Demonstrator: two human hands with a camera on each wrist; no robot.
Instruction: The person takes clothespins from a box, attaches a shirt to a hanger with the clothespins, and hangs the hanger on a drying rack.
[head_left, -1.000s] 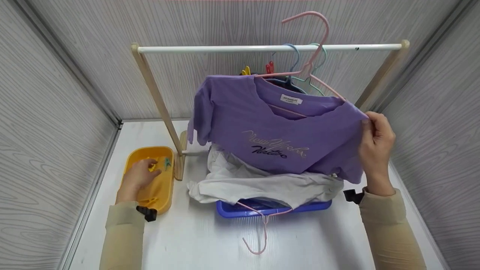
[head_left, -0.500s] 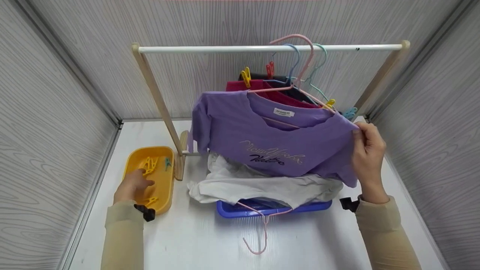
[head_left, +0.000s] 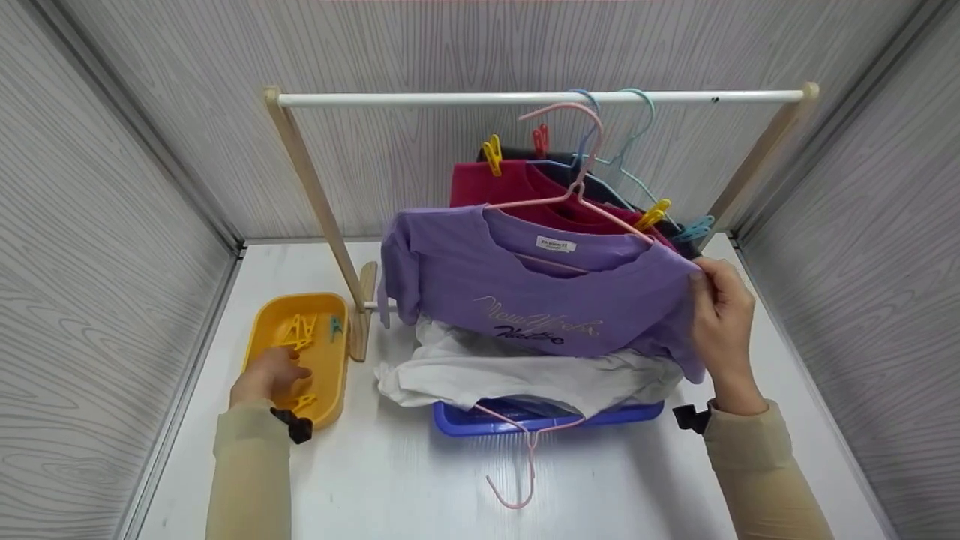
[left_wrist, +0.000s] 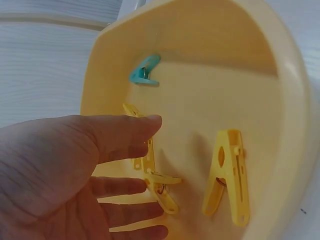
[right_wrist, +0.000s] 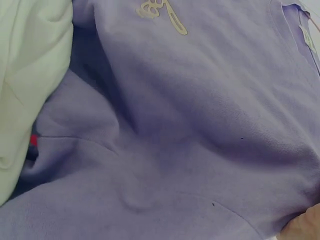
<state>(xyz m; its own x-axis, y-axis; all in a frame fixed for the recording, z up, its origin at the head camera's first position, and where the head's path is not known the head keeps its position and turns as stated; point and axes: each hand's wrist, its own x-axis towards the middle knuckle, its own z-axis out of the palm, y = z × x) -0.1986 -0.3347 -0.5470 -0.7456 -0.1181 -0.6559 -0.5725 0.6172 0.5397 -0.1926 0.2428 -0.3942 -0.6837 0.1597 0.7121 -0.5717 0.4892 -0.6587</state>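
My right hand [head_left: 726, 322] pinches one shoulder of a purple T-shirt [head_left: 457, 270]. The shirt is on a pink hanger [head_left: 598, 142], whose hook stands free in front of the rod. On the left, my left hand [head_left: 266, 373] reaches into a yellow tray [head_left: 326, 367], its fingers extended and nothing seen between them. Yellow clothespins [left_wrist: 231, 175] lie in the tray, some partly behind the fingers in the left wrist view. A teal clothespin [left_wrist: 144, 72] is near the tray's far end. Purple cloth fills most of the right wrist view.
A drying rack's white rod [head_left: 420, 99] carries a blue and a mint hanger with a magenta garment [head_left: 476, 184] and a dark one, pinned with clothespins. Below the T-shirt, a white garment [head_left: 525, 379] with another pink hanger [head_left: 531, 450] lies over a blue basket [head_left: 480, 428].
My right hand has lowered the purple T-shirt and its hanger, slightly leftward, uncovering the magenta garment and its clothespins. My left hand has drawn back a little from the yellow clothespins within the tray.
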